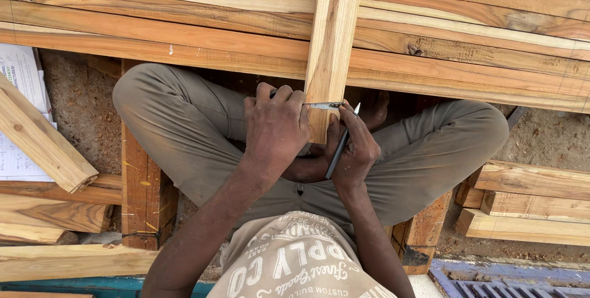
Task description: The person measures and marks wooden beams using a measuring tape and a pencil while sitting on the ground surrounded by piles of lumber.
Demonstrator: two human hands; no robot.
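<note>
A wood strip (332, 40) runs lengthwise away from the person, its near end above the lap, its far part lying across a stack of planks (467, 46) that run left to right. The left hand (276, 126) presses a metal ruler (324, 105) crosswise on the strip's near end. The right hand (356, 150) grips a pen (343, 141), tip up beside the ruler. No containers show.
</note>
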